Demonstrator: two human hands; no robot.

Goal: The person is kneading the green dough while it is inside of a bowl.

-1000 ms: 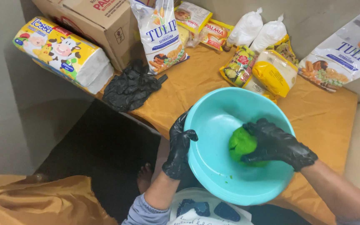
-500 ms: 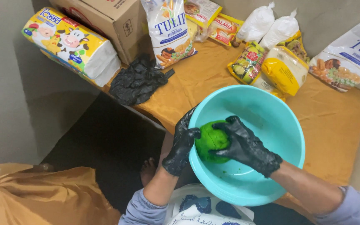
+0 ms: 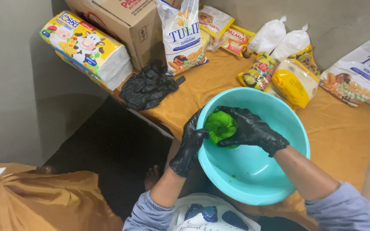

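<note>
Glossy black-gloved right hand (image 3: 249, 130) presses soft green dough (image 3: 220, 127); left hand (image 3: 189, 145) clamps round turquoise plastic basin (image 3: 253, 179).

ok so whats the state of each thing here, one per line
green dough: a lump, pressed against the basin wall
teal basin: tilted, green smears inside
left hand: gloved, gripping the basin rim
right hand: gloved, gripping the dough
cardboard box: closed
two white bags: knotted shut

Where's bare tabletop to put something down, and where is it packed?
Free: the orange cloth right of the turquoise basin, below the flat flour bag; also a strip between the black glove pile and the basin. Crowded: the back edge, from the tissue packs and cardboard box to the yellow packet.
</note>
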